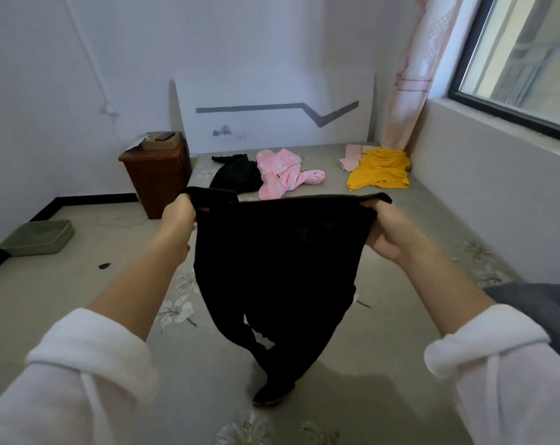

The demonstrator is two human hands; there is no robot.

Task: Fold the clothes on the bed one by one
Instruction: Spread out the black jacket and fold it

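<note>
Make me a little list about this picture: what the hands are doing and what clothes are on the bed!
held item: black garment, stretched between both hands, hanging down toward the bed
left hand: grips its top left corner
right hand: grips its top right corner
lying on bed: black heap, pink spotted garment, yellow garment, pale pink piece
beside bed: brown nightstand, green tray on the floor
</note>
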